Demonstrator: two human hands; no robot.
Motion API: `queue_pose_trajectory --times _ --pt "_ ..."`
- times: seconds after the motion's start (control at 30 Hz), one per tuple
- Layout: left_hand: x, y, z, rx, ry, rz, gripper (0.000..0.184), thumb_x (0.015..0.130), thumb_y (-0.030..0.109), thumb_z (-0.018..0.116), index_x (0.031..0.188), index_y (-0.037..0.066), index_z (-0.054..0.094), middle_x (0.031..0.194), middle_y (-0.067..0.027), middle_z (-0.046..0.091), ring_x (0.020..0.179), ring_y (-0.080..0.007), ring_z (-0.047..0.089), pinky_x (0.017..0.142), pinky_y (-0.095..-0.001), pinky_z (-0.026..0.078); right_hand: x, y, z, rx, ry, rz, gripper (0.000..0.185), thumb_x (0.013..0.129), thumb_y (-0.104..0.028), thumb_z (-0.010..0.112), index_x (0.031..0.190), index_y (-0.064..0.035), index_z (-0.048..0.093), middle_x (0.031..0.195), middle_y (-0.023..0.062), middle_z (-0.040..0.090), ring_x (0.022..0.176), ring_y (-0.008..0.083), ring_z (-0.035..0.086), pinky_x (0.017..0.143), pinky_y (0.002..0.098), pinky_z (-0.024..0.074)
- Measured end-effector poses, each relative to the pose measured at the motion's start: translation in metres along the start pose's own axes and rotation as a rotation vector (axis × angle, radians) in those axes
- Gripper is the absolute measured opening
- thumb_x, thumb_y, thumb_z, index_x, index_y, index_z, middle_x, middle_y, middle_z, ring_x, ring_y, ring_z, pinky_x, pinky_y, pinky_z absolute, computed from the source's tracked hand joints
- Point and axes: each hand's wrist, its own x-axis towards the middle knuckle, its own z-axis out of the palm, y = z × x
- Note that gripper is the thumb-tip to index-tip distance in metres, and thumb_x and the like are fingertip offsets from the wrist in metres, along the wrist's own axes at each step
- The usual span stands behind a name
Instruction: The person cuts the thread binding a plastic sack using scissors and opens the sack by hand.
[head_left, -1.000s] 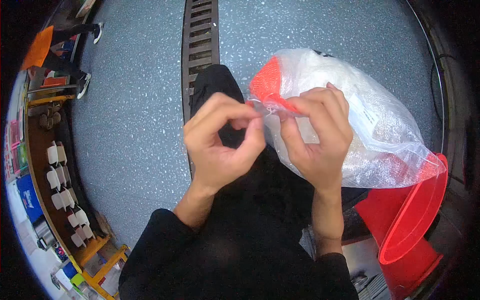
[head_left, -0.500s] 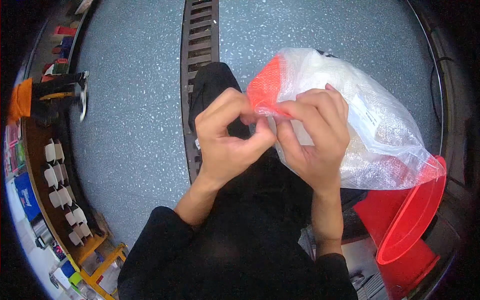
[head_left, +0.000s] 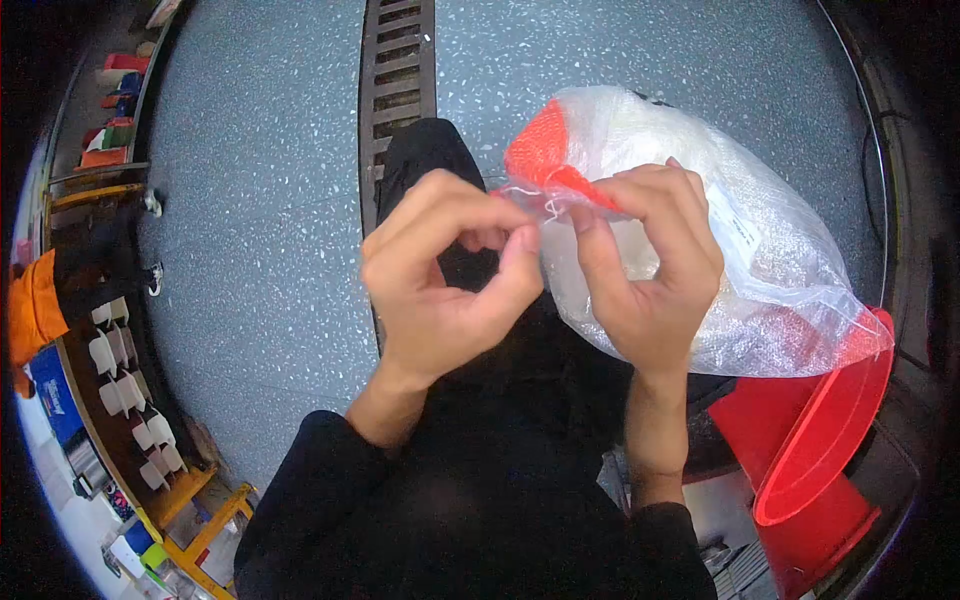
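Observation:
A large translucent white woven sack (head_left: 690, 150) with red ends lies in front of me, over my right side. My left hand (head_left: 425, 295) is closed in a pinch at the sack's near corner, on a thin white string (head_left: 552, 208). The other hand, my right hand (head_left: 655, 285), pinches the red edge of the sack mouth (head_left: 590, 188) between thumb and fingers. A short gap separates the two hands, and loose thread shows in it. A white printed label (head_left: 738, 228) is on the sack's side. The sack's contents look whitish and cannot be made out.
At the lower right is a red plastic bucket or stool (head_left: 830, 440) under the sack's end. A dark drain grate (head_left: 398, 90) runs along the speckled floor. On the left, a person in orange (head_left: 38, 310) stands beside a shelf (head_left: 85, 400) with several white boxes.
My hands have moved slightly apart, and the white string now shows between them. The sack's red corner has folded. The person at the left has moved down the view.

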Motion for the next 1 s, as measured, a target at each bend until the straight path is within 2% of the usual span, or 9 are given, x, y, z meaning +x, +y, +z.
queue_pose_trajectory --times 0.07,0.3,0.5,0.6,0.7,0.9,1.0 --pt "0.003 -0.002 0.003 -0.043 -0.028 -0.029 0.012 0.072 -0.003 0.076 0.083 0.000 0.072 0.076 -0.0051 0.066 0.064 -0.0112 0.059 0.060 -0.0240 0.046 -0.002 0.004 0.004 -0.031 0.030 -0.052 0.020 0.071 -0.005 0.075 0.090 -0.0077 0.071 0.083 0.0067 0.062 0.081 0.0284 0.061 0.091 0.0457 0.0452" --pt "0.000 -0.008 0.008 -0.055 -0.051 -0.093 0.011 0.073 -0.002 0.077 0.083 0.000 0.072 0.075 -0.0040 0.065 0.064 -0.0098 0.058 0.059 -0.0236 0.045 -0.004 0.001 0.004 -0.048 0.021 -0.055 0.022 0.070 -0.004 0.075 0.091 -0.0088 0.072 0.084 0.0051 0.061 0.082 0.0270 0.061 0.094 0.0473 0.0447" --pt "-0.003 -0.010 0.011 -0.030 -0.026 -0.058 0.012 0.071 -0.002 0.077 0.081 0.001 0.071 0.073 -0.0039 0.063 0.063 -0.0103 0.057 0.058 -0.0240 0.044 -0.005 -0.002 0.005 -0.068 0.011 -0.065 0.023 0.070 -0.005 0.077 0.092 -0.0097 0.071 0.083 0.0040 0.060 0.083 0.0258 0.060 0.096 0.0474 0.0439" --pt "-0.003 -0.010 0.009 0.003 -0.061 -0.060 0.016 0.071 -0.007 0.074 0.086 -0.002 0.069 0.078 -0.0029 0.063 0.070 -0.0085 0.053 0.063 -0.0228 0.042 -0.006 -0.001 0.006 -0.072 0.012 -0.079 0.023 0.070 -0.005 0.077 0.092 -0.0097 0.071 0.083 0.0038 0.060 0.083 0.0257 0.060 0.096 0.0474 0.0437" --pt "-0.001 -0.012 0.013 0.017 0.006 -0.037 0.014 0.065 -0.003 0.074 0.076 0.003 0.066 0.070 -0.0030 0.060 0.060 -0.0110 0.054 0.057 -0.0254 0.043 -0.006 -0.001 0.007 -0.083 0.010 -0.088 0.023 0.070 -0.005 0.077 0.091 -0.0097 0.071 0.083 0.0038 0.060 0.082 0.0257 0.060 0.096 0.0472 0.0436" --pt "-0.005 -0.012 0.012 0.058 0.001 0.005 0.016 0.062 -0.003 0.073 0.072 0.005 0.063 0.068 -0.0014 0.059 0.058 -0.0125 0.054 0.060 -0.0257 0.041 -0.005 0.002 0.006 -0.060 0.017 -0.080 0.020 0.071 -0.006 0.076 0.090 -0.0096 0.071 0.083 0.0040 0.061 0.082 0.0259 0.060 0.095 0.0472 0.0436" --pt "-0.007 -0.012 0.006 0.109 -0.059 0.059 0.015 0.066 -0.006 0.070 0.078 0.000 0.062 0.074 -0.0042 0.061 0.067 -0.0101 0.054 0.061 -0.0237 0.042 -0.004 0.002 0.007 -0.055 0.014 -0.074 0.020 0.071 -0.007 0.076 0.090 -0.0095 0.071 0.083 0.0041 0.061 0.082 0.0261 0.060 0.094 0.0474 0.0437"
